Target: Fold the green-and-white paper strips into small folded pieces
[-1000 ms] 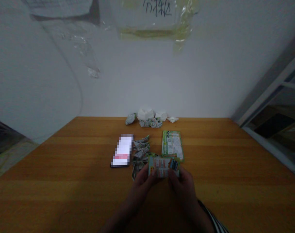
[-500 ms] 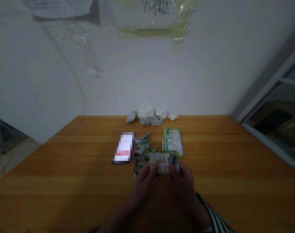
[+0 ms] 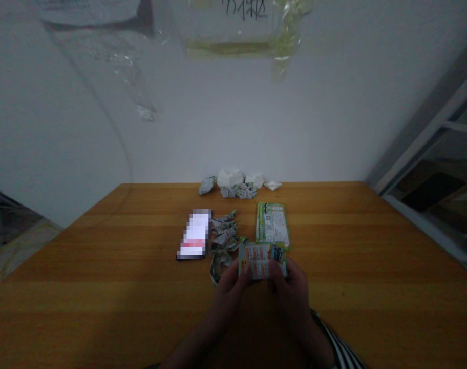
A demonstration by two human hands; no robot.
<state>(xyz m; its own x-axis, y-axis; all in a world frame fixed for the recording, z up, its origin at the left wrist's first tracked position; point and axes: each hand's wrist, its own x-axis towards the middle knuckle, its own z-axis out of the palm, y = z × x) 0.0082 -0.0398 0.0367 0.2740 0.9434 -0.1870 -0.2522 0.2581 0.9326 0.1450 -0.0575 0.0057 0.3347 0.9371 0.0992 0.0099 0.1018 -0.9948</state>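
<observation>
Both my hands are low at the near middle of the wooden table. My left hand (image 3: 228, 292) and my right hand (image 3: 291, 292) grip the two sides of a printed paper card with a green border (image 3: 261, 261), its orange and blue print facing me. A similar green-edged printed sheet (image 3: 272, 226) lies flat just beyond the card. To its left sits a row of folded, crumpled printed paper pieces (image 3: 223, 237), the nearest close to my left hand. Further left lies a smartphone (image 3: 193, 234) with a lit, pixelated screen.
At the far table edge lie white crumpled paper (image 3: 230, 178) and more folded printed scraps (image 3: 238, 192). The wooden table (image 3: 333, 256) ends at a white wall with taped plastic sheeting (image 3: 237, 31). A pale window frame (image 3: 429, 133) stands at right. A striped sleeve (image 3: 344, 353) shows at my right wrist.
The card between my hands has shifted slightly right and tilted a little. The table items look unmoved, apart from a small shift of the whole view.
</observation>
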